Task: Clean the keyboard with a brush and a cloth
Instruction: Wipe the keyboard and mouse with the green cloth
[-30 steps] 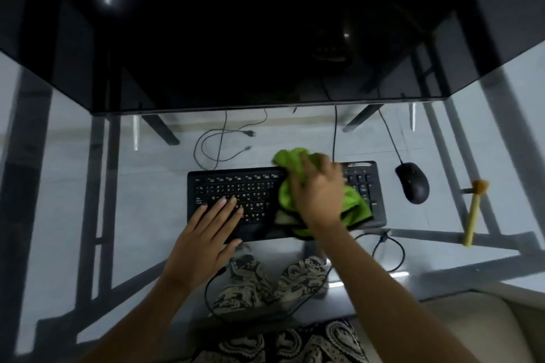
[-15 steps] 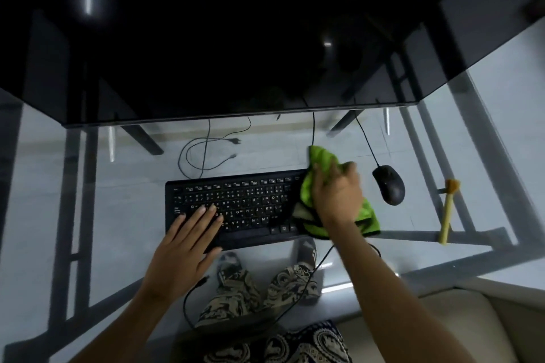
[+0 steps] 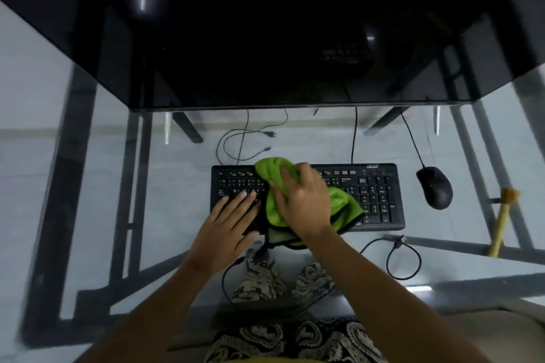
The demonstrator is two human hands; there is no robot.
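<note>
The right hand (image 3: 305, 203) reaches over the middle of the black keyboard (image 3: 374, 194), fingers curled into a bunched green cloth (image 3: 343, 205) pressed on the keys. The left hand (image 3: 227, 225) lies flat, fingers straight, on the keyboard's left end. The brush (image 3: 501, 221) lies well right on the glass counter (image 3: 88, 186), beyond the mouse (image 3: 435, 187).

right hand (image 3: 303, 200) grips cloth (image 3: 343, 205) on keyboard (image 3: 374, 194) | left hand (image 3: 227, 224) flat on keys

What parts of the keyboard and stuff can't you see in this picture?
Head view only:
- Middle keys of the keyboard: hidden under the green cloth and right hand.
- Lower-left keys: covered by the left hand.
- Key letters: too small and blurred.
- Brush bristles: blurred.
</note>
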